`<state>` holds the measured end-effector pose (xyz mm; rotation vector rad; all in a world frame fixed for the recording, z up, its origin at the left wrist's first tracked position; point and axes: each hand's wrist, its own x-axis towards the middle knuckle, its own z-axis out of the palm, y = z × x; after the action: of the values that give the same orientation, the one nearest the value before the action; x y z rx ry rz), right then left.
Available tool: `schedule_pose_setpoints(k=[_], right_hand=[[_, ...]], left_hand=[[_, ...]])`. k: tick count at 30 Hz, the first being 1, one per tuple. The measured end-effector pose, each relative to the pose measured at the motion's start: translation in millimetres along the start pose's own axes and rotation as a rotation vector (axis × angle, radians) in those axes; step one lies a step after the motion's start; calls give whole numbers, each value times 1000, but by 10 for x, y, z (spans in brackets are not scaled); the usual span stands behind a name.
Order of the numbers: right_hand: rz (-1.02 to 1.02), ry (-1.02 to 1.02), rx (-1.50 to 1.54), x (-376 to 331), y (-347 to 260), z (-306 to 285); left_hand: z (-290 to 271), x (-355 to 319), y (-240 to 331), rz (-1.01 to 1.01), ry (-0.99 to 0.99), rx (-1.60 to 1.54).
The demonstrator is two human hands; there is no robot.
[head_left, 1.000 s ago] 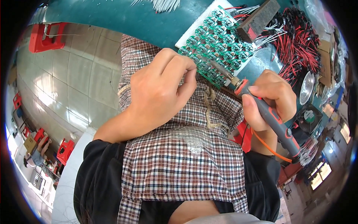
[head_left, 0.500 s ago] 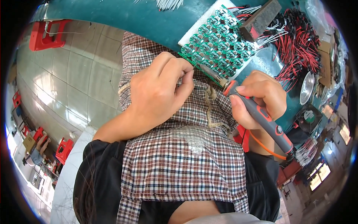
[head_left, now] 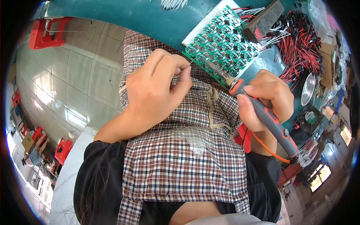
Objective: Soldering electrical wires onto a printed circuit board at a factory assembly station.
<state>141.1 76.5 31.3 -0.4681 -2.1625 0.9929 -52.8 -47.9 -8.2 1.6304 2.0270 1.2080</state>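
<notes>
My right hand (head_left: 268, 99) grips a grey and orange soldering iron (head_left: 267, 117) by its handle. The iron's metal tip points up and left over the near edge of a green circuit board panel (head_left: 221, 41). Rows of round, clear-topped parts cover that panel. My left hand (head_left: 155, 84) is closed in a pinch just off the panel's left corner. A thin strand, seemingly solder wire (head_left: 192, 63), shows faintly at its fingertips; most of it is hidden by the fingers.
The panel lies on a white foam slab (head_left: 192, 37) on the green table (head_left: 123, 11). A dark metal bar (head_left: 264, 20) rests over its far right corner. Red and black wires (head_left: 302, 48) are heaped at right, beside a metal dish (head_left: 308, 88). Red stools (head_left: 48, 33) stand at left.
The soldering iron has shifted slightly right and down, its tip drawing back along the panel's edge. My left hand has moved a little left, away from the panel.
</notes>
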Motion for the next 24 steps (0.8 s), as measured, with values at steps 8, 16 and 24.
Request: schedule_pose_setpoints(k=[8,16,24], right_hand=[[9,-45,7,66,72,100],[20,-178,53,152,68,23],[-22,8,18,161,73,-17]], left_hand=[[5,16,-44,-4,10,36],[-9,31,-72,35,0,80],[-42,65,-13,-48,37,-35]])
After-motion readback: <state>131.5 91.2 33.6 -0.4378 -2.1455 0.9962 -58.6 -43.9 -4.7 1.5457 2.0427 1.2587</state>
